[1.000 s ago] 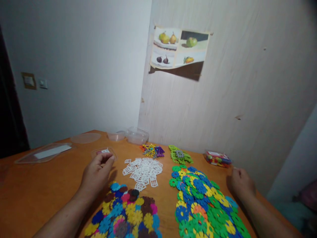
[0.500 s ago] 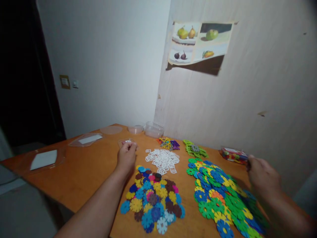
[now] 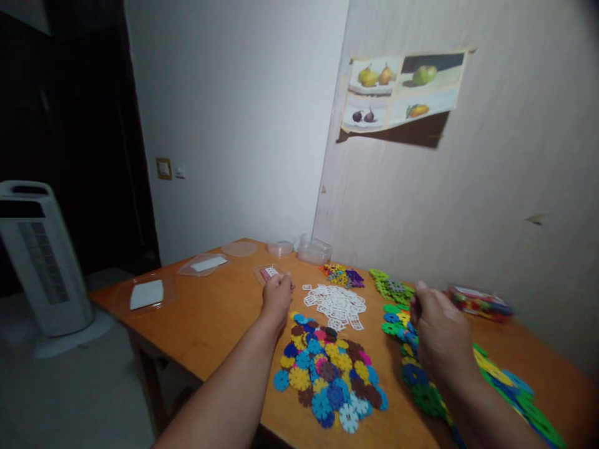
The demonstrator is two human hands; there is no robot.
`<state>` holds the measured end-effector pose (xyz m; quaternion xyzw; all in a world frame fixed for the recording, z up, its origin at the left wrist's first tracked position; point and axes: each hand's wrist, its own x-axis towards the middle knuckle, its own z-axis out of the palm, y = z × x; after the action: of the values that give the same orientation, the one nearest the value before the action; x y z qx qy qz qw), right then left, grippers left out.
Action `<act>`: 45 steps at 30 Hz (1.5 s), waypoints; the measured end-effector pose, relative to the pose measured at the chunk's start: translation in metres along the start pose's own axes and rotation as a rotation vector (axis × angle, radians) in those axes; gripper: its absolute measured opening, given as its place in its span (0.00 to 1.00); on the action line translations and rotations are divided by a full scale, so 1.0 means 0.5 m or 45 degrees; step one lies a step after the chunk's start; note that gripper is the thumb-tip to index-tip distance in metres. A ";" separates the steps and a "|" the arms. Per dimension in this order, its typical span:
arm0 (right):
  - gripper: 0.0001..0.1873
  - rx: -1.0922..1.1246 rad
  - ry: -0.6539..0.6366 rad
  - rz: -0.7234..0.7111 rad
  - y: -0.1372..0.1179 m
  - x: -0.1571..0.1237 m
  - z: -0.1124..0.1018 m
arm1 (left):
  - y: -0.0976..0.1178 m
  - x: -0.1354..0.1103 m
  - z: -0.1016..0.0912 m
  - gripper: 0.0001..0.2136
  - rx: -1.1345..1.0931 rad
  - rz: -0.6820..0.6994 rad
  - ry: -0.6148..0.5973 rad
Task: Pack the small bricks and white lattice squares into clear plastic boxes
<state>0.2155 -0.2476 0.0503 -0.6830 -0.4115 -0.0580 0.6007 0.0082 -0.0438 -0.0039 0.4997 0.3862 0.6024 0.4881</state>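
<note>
My left hand [image 3: 277, 295] rests in a loose fist on the orange table [image 3: 219, 312], just behind a small clear lid with a pink label [image 3: 267, 273]. What its fingers hold, if anything, is hidden. My right hand [image 3: 437, 330] hovers with curled fingers over the green, blue and yellow pile of flower-shaped discs [image 3: 496, 377]. Another pile of mixed-colour discs [image 3: 330, 374] lies between my arms. Small white window-shaped pieces [image 3: 337, 302] lie beyond it.
Two clear trays with white sheets [image 3: 147, 293] [image 3: 206, 264], a round lid [image 3: 239, 249] and clear tubs [image 3: 314, 251] stand at the back. A box of coloured pieces [image 3: 480, 300] sits at the right. A white fan heater [image 3: 44, 259] stands on the floor to the left.
The view has swung left, so the fan heater now shows. My right hand moved from the box at the right to above the green and blue pile. My left hand stayed put.
</note>
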 end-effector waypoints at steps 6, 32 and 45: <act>0.26 0.035 -0.086 -0.039 -0.014 -0.038 0.072 | -0.048 0.004 0.007 0.17 0.147 -0.048 -0.123; 0.21 -0.534 -0.502 -0.393 0.117 -0.068 0.103 | -0.112 0.014 0.000 0.18 0.113 -0.129 -0.150; 0.20 -0.507 -0.496 -0.293 0.107 -0.072 0.103 | -0.078 0.016 0.002 0.14 0.160 -0.287 -0.204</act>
<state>0.2044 -0.2174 -0.0257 -0.7346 -0.5742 -0.0731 0.3540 0.0171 -0.0272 -0.0392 0.5292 0.4367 0.4764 0.5498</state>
